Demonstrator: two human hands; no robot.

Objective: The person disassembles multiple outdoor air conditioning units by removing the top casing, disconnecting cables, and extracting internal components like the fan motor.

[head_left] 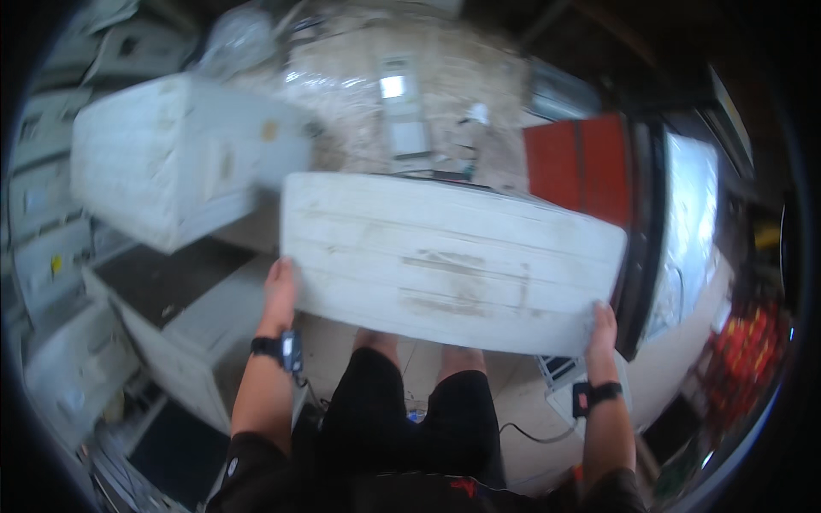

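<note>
A long white panel (376, 248) with faint parallel ridges and brown smudges hangs in front of me, above the floor. Its right end sits slightly lower than its left. My left hand (280, 292) is closed on the panel's left end. At the opposite end, my right hand (602, 328) grips the lower right corner. Most of the fingers of both hands are hidden behind the panel. Whether the panel is one side of a deeper casing cannot be told from here.
A large dirty-white cabinet (137, 154) lies to the left, above a grey box (188, 316). Stacked white units (51, 248) line the far left. Ahead is wrapped sheeting (342, 85) with a narrow panel (404, 111). A red box (577, 162) stands at right. A cable (539, 439) crosses the floor.
</note>
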